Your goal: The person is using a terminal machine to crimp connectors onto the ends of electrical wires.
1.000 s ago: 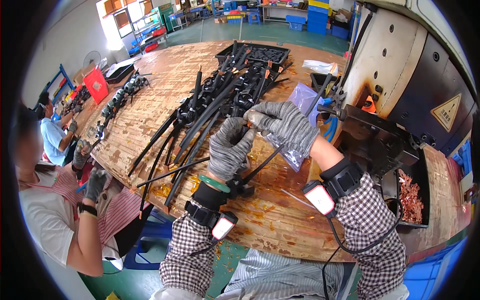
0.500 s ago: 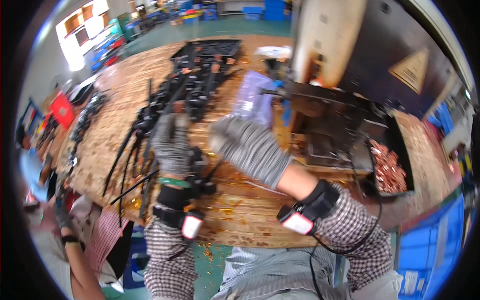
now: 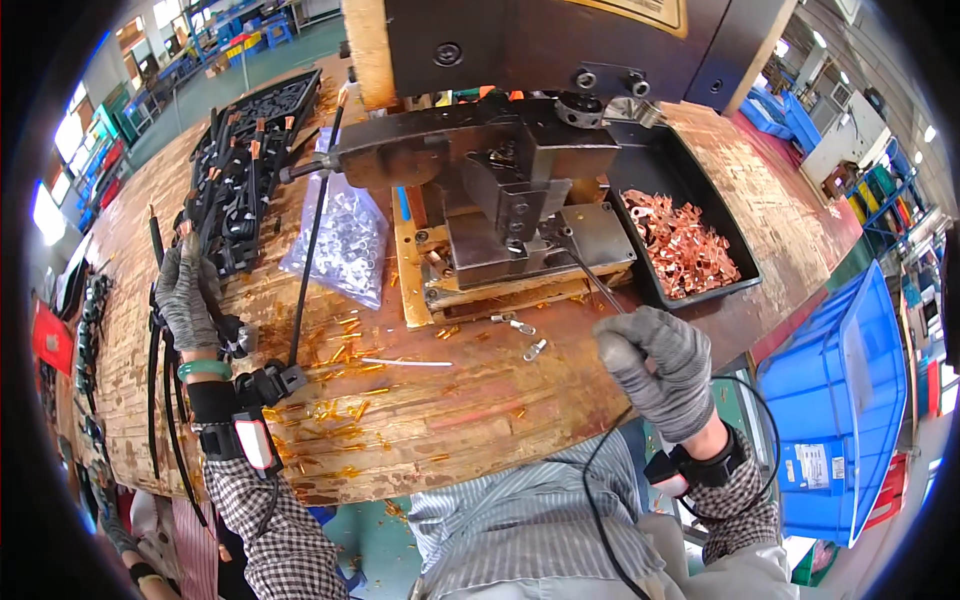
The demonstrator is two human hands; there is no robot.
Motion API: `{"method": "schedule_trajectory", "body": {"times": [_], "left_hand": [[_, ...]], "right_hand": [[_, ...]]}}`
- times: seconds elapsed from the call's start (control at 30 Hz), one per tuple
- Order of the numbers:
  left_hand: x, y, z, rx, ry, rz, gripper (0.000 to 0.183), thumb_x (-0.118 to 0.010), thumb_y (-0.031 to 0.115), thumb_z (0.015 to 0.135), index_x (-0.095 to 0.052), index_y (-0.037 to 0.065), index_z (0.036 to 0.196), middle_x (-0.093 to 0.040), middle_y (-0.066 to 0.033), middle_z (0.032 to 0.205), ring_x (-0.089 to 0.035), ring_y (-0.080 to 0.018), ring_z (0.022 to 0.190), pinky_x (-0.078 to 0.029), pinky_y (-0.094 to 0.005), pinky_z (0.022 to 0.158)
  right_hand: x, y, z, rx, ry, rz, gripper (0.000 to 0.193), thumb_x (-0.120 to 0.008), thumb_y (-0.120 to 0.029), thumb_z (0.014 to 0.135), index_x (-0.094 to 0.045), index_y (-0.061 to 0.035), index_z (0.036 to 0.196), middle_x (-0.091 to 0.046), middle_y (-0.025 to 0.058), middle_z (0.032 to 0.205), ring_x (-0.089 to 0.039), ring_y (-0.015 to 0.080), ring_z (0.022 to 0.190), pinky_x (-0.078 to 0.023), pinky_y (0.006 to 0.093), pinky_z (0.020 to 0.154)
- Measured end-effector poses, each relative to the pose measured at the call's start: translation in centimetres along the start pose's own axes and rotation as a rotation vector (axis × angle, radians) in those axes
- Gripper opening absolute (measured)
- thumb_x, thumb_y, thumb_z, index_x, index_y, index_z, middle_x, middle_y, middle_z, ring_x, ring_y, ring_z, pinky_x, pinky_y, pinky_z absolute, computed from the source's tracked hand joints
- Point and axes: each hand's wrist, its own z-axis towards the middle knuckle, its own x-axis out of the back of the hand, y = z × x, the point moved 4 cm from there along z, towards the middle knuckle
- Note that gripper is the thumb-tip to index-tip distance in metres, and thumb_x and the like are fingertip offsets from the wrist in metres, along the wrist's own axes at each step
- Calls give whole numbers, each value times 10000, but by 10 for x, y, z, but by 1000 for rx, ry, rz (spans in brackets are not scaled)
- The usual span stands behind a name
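My left hand (image 3: pixel 190 298), in a grey knit glove, is closed at the left of the table on a black cable whose bare copper end (image 3: pixel 184 230) pokes out above the fingers. More black cables (image 3: pixel 168 400) lie under and beside it, hanging past the table's edge. In front of a dark metal press (image 3: pixel 510 190), my gloved right hand (image 3: pixel 660 370) is curled at the near end of a thin dark rod (image 3: pixel 594 280) that reaches into the press's base. Small silver cable lugs (image 3: pixel 535 349) lie on the wood near the base. Another black cable (image 3: pixel 313 235) slants beside the press.
A clear bag of silver lugs (image 3: pixel 340 245) lies left of the press. To its right is a black tray (image 3: pixel 700 170) of copper pieces (image 3: pixel 680 245). A black tray of cables (image 3: pixel 290 90) stands far left, blue bins (image 3: pixel 840 420) at right. Copper scraps (image 3: pixel 360 410) litter the table.
The view has turned right, bringing the press to the middle. My right hand has moved away from beside my left hand to the rod before the press. The left hand stays by the cables.
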Motion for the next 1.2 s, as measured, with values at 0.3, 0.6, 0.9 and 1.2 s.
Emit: {"method": "schedule_trajectory", "body": {"times": [0.3,0.6,0.9,1.2], "left_hand": [[-9,31,-43,-28,-334,232,524,-647,153,792,-409,23,1241,-531,-79,1101,-513,-152,967,-416,-264,825],[-5,105,-150,-404,-613,1073,560,-703,63,665,-489,68,1183,-478,-124,1184,-479,-252,1079,-407,-325,900],[38,25,-191,-356,-221,1388,735,-705,37,580,-425,119,1255,-368,-154,1276,-355,-328,1180,-301,-393,998],[66,16,-128,-574,-360,1306,623,-666,-76,570,-554,139,1144,-505,-98,1055,-507,-260,956,-447,-318,819]], "right_hand": [[1,58,29,-570,118,635,306,-626,-272,812,-569,9,919,-546,-15,667,-482,67,541,-438,212,542],[-44,65,40,-803,-384,756,323,-500,-291,882,-536,29,901,-567,70,593,-548,138,448,-424,235,384],[-63,67,31,-871,-29,733,150,-494,-201,885,-519,-56,860,-517,5,724,-442,96,628,-357,217,547],[-82,115,19,-411,236,545,150,-503,-187,883,-536,-59,812,-527,9,689,-431,92,568,-361,215,521]]}}
